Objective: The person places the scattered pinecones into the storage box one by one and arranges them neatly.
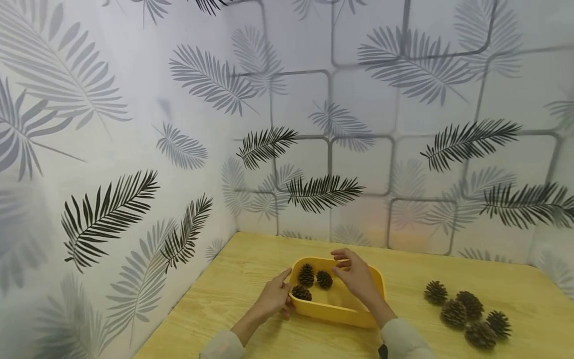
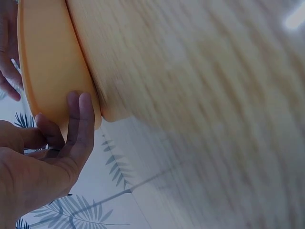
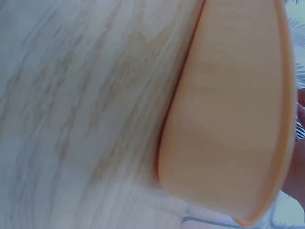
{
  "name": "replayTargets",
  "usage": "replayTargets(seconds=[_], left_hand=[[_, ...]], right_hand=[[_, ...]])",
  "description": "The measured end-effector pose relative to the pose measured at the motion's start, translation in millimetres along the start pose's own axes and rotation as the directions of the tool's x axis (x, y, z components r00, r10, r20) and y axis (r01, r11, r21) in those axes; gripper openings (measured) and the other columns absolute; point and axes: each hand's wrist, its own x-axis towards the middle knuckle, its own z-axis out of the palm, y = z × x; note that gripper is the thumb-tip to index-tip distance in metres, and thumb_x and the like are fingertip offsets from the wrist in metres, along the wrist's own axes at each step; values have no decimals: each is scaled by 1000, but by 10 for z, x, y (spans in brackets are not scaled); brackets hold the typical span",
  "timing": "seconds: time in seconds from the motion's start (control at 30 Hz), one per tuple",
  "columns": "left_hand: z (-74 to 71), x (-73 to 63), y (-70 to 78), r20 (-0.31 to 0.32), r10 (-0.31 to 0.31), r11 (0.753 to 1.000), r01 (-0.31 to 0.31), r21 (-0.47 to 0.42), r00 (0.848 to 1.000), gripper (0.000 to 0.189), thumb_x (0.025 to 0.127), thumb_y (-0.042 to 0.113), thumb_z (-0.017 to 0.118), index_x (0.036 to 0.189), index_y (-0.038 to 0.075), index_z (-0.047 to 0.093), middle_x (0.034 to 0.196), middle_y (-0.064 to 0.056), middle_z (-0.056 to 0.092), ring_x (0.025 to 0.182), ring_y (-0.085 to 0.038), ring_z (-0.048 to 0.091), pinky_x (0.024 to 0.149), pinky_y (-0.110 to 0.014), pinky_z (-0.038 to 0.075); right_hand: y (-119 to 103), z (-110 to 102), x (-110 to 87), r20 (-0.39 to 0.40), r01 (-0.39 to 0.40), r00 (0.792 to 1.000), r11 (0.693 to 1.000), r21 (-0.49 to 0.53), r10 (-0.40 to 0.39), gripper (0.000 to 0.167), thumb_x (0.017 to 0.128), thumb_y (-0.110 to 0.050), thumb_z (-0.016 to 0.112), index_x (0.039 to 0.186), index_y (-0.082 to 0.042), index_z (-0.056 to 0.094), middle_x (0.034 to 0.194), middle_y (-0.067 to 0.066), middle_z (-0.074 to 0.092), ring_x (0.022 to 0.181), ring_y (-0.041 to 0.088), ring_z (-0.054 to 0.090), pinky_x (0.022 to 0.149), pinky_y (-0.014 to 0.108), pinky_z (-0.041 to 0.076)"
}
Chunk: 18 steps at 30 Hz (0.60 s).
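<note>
A yellow rectangular container [image 1: 332, 311] stands on the table, with three pine cones at its left end: one at the back [image 1: 306, 274], one beside it [image 1: 324, 279] and one at the front [image 1: 302, 292]. My left hand [image 1: 271, 297] is at the container's left end. In the left wrist view its fingertips [image 2: 85, 102] rest against the outer wall [image 2: 55, 57]. Over the container's right half, my right hand [image 1: 356, 276] hovers with loosely bent fingers, no object showing in them. The right wrist view shows mostly the container's outer wall [image 3: 224, 114], with the hand partly hidden behind the rim.
Several more pine cones lie grouped on the table to the right of the container, among them a separate one [image 1: 435, 292] and a large front one [image 1: 481, 334]. The wood-grain table [image 1: 215, 289] meets leaf-patterned walls [image 1: 305, 119] at the back and left.
</note>
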Motion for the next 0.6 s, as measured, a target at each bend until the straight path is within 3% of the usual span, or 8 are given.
replayTargets(seconds=[0.2, 0.6], left_hand=[[9, -7, -7, -12, 10, 1000, -10, 25, 1000, 54, 112, 8, 40, 163, -2, 24, 75, -14, 55, 72, -38, 72, 58, -47, 63], [43, -18, 16, -9, 24, 998, -23, 60, 1000, 54, 112, 7, 40, 163, -3, 24, 74, -15, 56, 72, -40, 73, 59, -45, 64]], right_hand=[[-52, -116, -27, 27, 44, 999, 999, 18, -44, 41, 97, -5, 73, 136, -7, 63, 130, 18, 65, 114, 39, 66, 99, 51, 55], [-124, -337, -164, 26, 24, 999, 1000, -15, -23, 45, 96, -7, 75, 139, -7, 62, 132, 16, 64, 119, 41, 62, 101, 51, 54]])
